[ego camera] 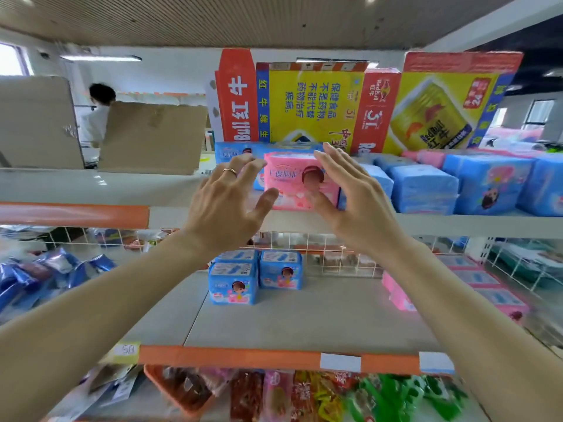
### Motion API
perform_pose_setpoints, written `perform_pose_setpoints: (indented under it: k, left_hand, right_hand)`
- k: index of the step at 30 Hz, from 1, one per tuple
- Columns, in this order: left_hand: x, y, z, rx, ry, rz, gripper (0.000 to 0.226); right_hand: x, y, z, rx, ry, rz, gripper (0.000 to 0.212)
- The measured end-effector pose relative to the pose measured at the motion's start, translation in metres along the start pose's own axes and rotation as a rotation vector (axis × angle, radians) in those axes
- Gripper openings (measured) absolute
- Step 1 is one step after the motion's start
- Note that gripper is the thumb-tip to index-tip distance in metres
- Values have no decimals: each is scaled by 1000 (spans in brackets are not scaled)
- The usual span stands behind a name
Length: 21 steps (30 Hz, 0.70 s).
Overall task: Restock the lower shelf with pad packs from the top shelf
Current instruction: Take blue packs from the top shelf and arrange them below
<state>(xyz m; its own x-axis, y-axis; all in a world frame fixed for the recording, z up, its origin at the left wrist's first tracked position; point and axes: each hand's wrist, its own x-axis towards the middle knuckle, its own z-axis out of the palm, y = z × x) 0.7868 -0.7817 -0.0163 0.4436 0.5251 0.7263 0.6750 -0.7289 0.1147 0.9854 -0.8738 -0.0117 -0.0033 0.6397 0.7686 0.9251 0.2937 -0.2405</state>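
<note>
Grey steel top shelf (457, 224) runs across the view. The lower shelf (304, 321) under it is mostly bare board, so that's the gap to fill. Printed cardboard cartons (313, 102) stand upright along the back of the top shelf and act as a backstop, with stock in front of them. Blue pad packs (423, 187) lie stacked at right on the top shelf, faces out; reserve stock, I'd guess.

On the lower shelf, small blue packs (233, 284) stand back left-of-centre against the white wire divider (335, 254). A row of pink packs (396, 292) sits at the right, with a bare stretch between the two groups.

Pink pad pack (292, 178) is the task item. It's on the top shelf at the front edge, centre, upright, face toward me, blue ones behind and beside it.

Left hand (225, 205) is just beside its left end, right hand (356, 202) at its right end, palms facing each other with the pack between. Fingers are wide and straight on both, nothing gripped. Right thumb crosses the pack's lower front; touching or just in front, can't tell. Left fingertips sit at the upper left corner, contact also unclear.

Two hands because the pack looks soft and wide; a squeeze from both ends should lift it clean. Judgement: reach step, grasp not yet closed.

Thin ring (230, 171) on a left finger.
</note>
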Motion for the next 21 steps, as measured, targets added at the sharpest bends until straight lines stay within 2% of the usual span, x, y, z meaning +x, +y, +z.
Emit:
perform_pose_setpoints:
  k: [12,21]
  left_hand:
    - [75,102,41,-106,-32,203,65]
    - [143,111,78,-112,-42,305,59]
  right_hand:
    - [-12,78,-96,-238,28,193,63]
    - [18,122,-104,-343,19,284,65]
